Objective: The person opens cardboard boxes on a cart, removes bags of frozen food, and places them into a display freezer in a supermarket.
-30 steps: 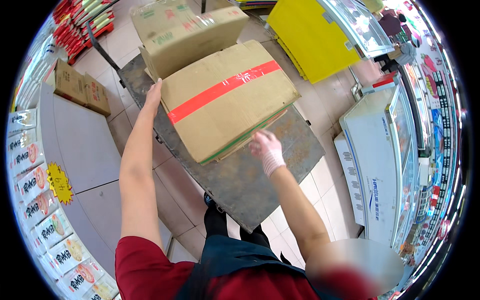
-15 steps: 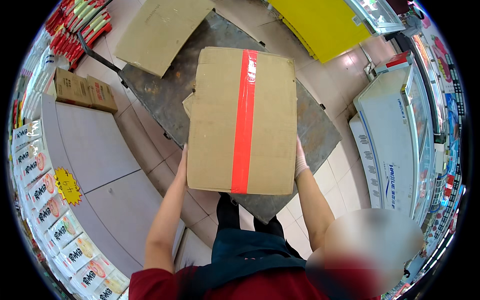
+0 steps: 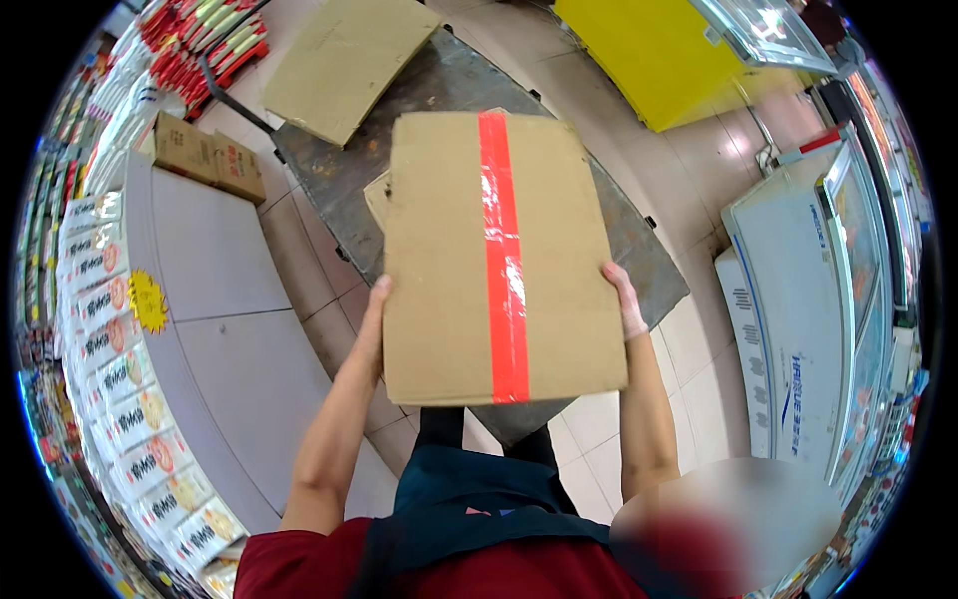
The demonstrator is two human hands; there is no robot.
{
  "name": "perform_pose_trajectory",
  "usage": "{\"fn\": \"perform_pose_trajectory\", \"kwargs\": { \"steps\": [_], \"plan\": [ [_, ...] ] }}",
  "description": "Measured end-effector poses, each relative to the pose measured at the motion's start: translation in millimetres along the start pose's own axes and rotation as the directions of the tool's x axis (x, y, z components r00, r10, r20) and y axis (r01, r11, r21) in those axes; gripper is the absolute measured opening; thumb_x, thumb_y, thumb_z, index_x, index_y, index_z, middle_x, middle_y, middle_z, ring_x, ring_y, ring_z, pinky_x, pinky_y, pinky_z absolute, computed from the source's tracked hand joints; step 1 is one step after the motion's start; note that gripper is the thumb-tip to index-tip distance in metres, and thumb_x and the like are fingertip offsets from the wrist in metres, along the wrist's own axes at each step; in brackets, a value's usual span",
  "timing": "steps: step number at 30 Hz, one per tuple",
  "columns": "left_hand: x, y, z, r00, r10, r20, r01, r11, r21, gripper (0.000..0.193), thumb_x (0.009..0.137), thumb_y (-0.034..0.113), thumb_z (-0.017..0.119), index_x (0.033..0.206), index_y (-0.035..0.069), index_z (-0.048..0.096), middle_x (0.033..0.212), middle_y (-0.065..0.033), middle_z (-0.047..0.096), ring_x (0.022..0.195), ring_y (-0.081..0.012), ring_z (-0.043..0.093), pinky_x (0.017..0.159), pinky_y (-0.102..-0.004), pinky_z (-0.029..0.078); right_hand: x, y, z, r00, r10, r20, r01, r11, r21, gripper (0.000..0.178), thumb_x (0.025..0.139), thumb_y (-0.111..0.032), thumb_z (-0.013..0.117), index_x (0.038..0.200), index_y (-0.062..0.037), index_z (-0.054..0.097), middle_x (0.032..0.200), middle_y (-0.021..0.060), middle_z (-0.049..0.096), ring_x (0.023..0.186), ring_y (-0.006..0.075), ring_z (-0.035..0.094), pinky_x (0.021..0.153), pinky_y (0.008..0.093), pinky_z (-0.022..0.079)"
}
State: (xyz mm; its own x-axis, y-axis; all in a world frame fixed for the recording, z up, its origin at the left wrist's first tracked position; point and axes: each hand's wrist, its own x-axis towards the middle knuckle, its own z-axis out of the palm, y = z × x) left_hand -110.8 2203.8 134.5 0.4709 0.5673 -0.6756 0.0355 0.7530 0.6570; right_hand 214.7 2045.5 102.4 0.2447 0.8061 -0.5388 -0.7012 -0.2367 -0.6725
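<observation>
A large cardboard box [image 3: 439, 260] with a strip of red tape [image 3: 504, 240] down its top is held between my two hands. Against its left side presses my left hand [image 3: 375, 299], the lower fingers hidden by the box. My right hand [image 3: 627, 298], in a pale glove or wrap, grips the opposite side, its fingers partly out of sight. Under and beyond the box lies a dark, worn metal platform cart [image 3: 439, 75]. Another cardboard box [image 3: 344, 70] rests on the cart's far left part, and a cardboard corner [image 3: 376, 198] peeks out beside the held box.
At left, a grey-white counter [image 3: 239, 364] carries rows of packets [image 3: 130, 419]; brown boxes [image 3: 215, 160] stand at its far end. A yellow freezer case [image 3: 649, 60] is at far right, a white chest freezer [image 3: 798, 299] at right. The cart's handle [image 3: 235, 105] juts out far left.
The held box has come nearer to me and slightly right, turning a little, and looks bigger. Both hands moved with it and keep their hold. The surroundings have shifted somewhat in the view.
</observation>
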Motion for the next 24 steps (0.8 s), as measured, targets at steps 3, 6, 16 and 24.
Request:
{"fn": "perform_pose_trajectory", "kwargs": {
  "steps": [3,6,16,24],
  "plan": [
    [-49.5,-32.1,37.4,0.998,-0.055,0.037,0.057,0.997,-0.055,0.086,0.085,0.069,0.043,0.142,0.004,0.039,0.139,-0.0194,0.046,0.123,-0.0296,0.048,0.101,-0.0405,0.04,-63.5,-11.8,-34.9,0.999,-0.038,0.032,0.041,0.994,-0.101,0.06,0.091,-0.036,0.052,0.138,-0.001,0.042,0.133,0.0111,0.052,0.118,0.02,0.053,0.095,0.0312,0.045],
    [-95.6,-69.0,72.6,0.989,-0.12,0.087,0.128,0.987,-0.096,0.084,0.086,0.067,0.042,0.141,0.004,0.039,0.138,-0.0184,0.046,0.123,-0.0287,0.048,0.101,-0.0402,0.039,-142.0,-24.0,-63.4,0.995,0.037,-0.098,-0.045,0.995,-0.084,0.062,0.091,-0.036,0.051,0.14,-0.0007,0.039,0.136,0.012,0.05,0.121,0.022,0.052,0.097,0.0332,0.045],
    [-127.4,-159.6,144.0,0.877,-0.357,0.323,0.433,0.877,-0.207,0.077,0.087,0.06,0.044,0.141,0.005,0.039,0.137,-0.017,0.046,0.123,-0.0276,0.049,0.101,-0.0408,0.041,-268.4,-53.4,-124.6,0.948,0.274,-0.161,-0.26,0.96,0.1,0.058,0.093,-0.044,0.048,0.132,-0.0016,0.048,0.123,0.0141,0.06,0.107,0.0256,0.06,0.091,0.0371,0.05],
    [-65.5,-217.7,125.9,0.686,-0.476,0.55,0.724,0.527,-0.446,0.083,0.077,0.076,0.033,0.137,0.02,0.048,0.143,-0.0116,0.043,0.127,-0.0341,0.04,0.101,-0.0637,0.025,-182.2,-78.3,-118.6,0.925,-0.124,-0.358,-0.059,0.886,-0.459,0.057,0.09,-0.045,0.06,0.123,0.001,0.059,0.123,0.0086,0.062,0.116,0.0177,0.055,0.101,0.029,0.038]
  ]
}}
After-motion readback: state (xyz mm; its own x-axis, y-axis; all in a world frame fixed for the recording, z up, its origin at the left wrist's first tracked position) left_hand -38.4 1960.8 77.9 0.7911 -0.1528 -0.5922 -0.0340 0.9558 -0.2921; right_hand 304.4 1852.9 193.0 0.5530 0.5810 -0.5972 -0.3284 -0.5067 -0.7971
